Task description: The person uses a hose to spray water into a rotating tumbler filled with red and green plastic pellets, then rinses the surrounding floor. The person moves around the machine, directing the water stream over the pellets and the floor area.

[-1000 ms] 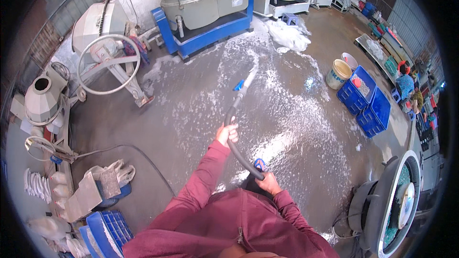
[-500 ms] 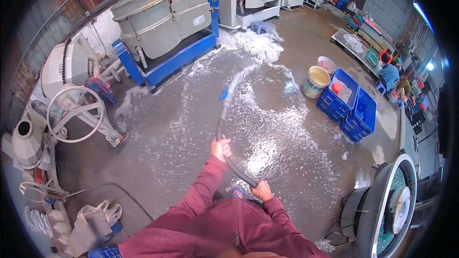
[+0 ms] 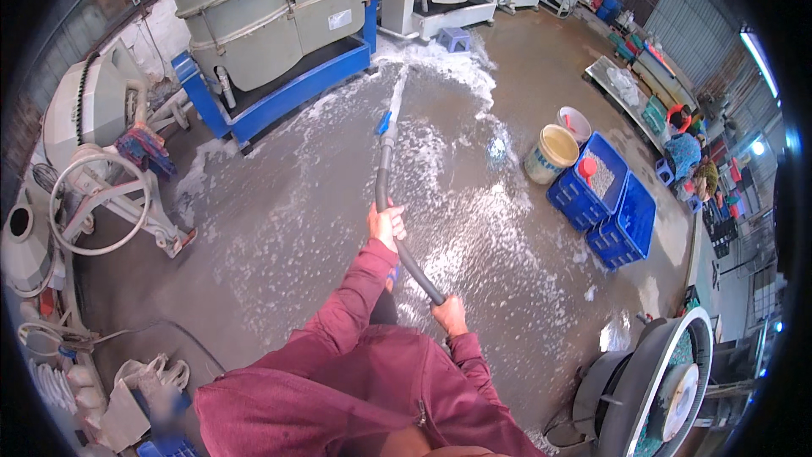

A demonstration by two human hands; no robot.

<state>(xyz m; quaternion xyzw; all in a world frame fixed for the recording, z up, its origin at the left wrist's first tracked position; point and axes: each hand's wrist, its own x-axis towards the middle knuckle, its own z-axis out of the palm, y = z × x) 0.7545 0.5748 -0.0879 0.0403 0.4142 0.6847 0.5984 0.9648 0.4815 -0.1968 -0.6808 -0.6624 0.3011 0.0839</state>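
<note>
A grey hose [image 3: 410,261] runs between my two hands, ending in a nozzle with a blue valve handle [image 3: 384,123]. My left hand [image 3: 386,223] is wrapped round the hose behind the nozzle. Closer to my body, my right hand [image 3: 450,316] grips the same hose. Water [image 3: 399,93] streams from the nozzle onto the wet concrete floor [image 3: 296,228]. White foam [image 3: 448,68] lies thick where the stream lands, by a small purple stool [image 3: 454,40], and thinner streaks spread over the floor.
Large grey tub machines, one on a blue frame [image 3: 296,101], line the far left. A machine with a handwheel [image 3: 101,203] stands at left. Blue crates [image 3: 622,228] and buckets [image 3: 551,155] are at right. A round machine [image 3: 677,398] fills the lower right; people [image 3: 683,155] sit far right.
The nozzle and both hands have shifted slightly left in view, and the water stream now points more straight ahead. The whole scene has shifted a little as my head moved.
</note>
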